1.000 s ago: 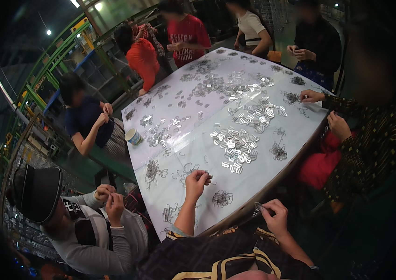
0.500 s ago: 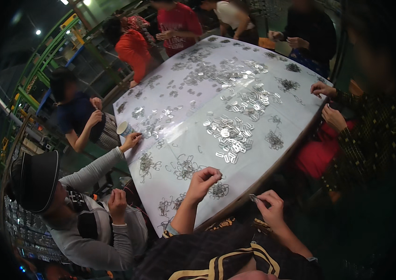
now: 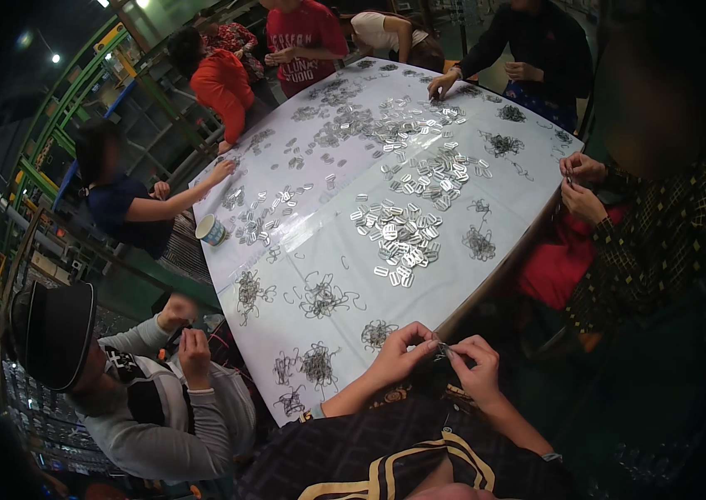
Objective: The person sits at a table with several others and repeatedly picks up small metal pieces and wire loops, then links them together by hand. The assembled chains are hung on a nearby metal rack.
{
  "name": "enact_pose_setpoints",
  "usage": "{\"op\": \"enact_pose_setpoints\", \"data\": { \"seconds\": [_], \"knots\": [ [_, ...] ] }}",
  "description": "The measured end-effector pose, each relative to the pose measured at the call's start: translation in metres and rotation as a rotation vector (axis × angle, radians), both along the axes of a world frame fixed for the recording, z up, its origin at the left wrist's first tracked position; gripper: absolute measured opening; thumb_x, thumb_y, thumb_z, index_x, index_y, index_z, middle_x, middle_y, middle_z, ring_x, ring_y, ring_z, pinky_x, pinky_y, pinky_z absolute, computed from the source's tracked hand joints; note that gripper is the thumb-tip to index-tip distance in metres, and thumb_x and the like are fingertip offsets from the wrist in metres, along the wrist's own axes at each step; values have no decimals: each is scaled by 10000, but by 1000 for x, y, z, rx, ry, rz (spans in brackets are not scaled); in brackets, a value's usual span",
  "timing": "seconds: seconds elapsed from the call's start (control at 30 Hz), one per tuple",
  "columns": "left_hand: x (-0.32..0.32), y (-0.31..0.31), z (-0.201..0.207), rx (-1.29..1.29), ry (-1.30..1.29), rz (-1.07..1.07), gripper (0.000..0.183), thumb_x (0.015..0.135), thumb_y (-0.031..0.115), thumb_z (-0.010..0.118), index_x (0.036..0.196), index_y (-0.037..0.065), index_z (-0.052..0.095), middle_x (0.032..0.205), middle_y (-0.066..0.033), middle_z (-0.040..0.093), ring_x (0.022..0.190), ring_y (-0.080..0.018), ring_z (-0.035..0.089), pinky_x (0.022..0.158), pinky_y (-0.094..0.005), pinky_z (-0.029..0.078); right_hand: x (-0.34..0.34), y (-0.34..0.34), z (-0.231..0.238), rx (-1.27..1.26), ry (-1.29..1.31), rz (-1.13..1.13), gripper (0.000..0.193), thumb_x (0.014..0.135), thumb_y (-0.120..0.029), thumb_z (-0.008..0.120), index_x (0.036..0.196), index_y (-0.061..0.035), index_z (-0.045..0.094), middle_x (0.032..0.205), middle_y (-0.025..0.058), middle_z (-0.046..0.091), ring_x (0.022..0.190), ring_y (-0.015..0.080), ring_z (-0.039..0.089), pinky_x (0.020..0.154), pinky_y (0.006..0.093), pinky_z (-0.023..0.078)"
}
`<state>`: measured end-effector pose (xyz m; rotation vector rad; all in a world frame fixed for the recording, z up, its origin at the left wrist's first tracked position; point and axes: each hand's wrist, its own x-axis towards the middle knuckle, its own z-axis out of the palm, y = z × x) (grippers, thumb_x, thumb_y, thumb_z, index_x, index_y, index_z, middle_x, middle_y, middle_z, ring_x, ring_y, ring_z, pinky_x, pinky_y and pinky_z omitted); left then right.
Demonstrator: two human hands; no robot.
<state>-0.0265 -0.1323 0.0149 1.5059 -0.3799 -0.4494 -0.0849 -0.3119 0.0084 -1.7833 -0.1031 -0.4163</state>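
My left hand (image 3: 403,354) and my right hand (image 3: 476,368) meet in front of me at the table's near edge, both pinching. Between their fingertips shows a small metal buckle (image 3: 442,349), gripped by my right hand. Whatever my left fingers pinch against it is too small to make out. Just beyond my left hand lies a pile of thin wire hooks (image 3: 378,334), with another pile of hooks (image 3: 317,364) to its left. Farther up the table, many flat slotted silver buckles (image 3: 403,237) are spread in a loose heap.
The white-covered table (image 3: 303,250) carries more hook piles (image 3: 320,296) and buckles. A paper cup (image 3: 211,231) stands at its left edge. Several people work around it, including a person in a black visor (image 3: 57,333) at my left and one in a checked dark top (image 3: 644,233) at right.
My left hand has moved right and down from above the hook pile to meet my right hand. On the far right side, a person in black now reaches onto the table.
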Motion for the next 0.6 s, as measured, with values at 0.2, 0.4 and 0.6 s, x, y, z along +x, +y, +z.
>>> {"op": "enact_pose_setpoints", "data": {
  "seconds": [0.2, 0.4, 0.6],
  "knots": [
    [-4, -3, -3, -161, 91, -16, 74, 954, 61, 543, 967, 4, 499, 1015, -120, 657, 980, -143, 597, 892, -296, 459, 2, -1, -1, -16, -51, 42, 103, 750, 41, 706, 849, 17, 689, 757, 75, 605, 620, 129, 584, 556, 248, 462],
    [-15, -7, 8, -207, -13, -84, 74, 970, 54, 508, 1005, -5, 482, 1044, -146, 643, 1023, -183, 597, 932, -328, 448, 34, -12, -15, -45, -110, -32, 94, 784, -8, 691, 877, 7, 694, 749, 81, 603, 617, 144, 573, 554, 261, 451],
    [-22, -14, 10, -218, -26, -86, 73, 964, 58, 517, 1000, 12, 474, 1040, -120, 618, 1008, -161, 564, 920, -315, 428, 131, 4, -41, -234, -37, 11, 268, 799, -107, 709, 1040, 2, 664, 877, 122, 594, 702, 237, 596, 633, 327, 489]
  ]
}}
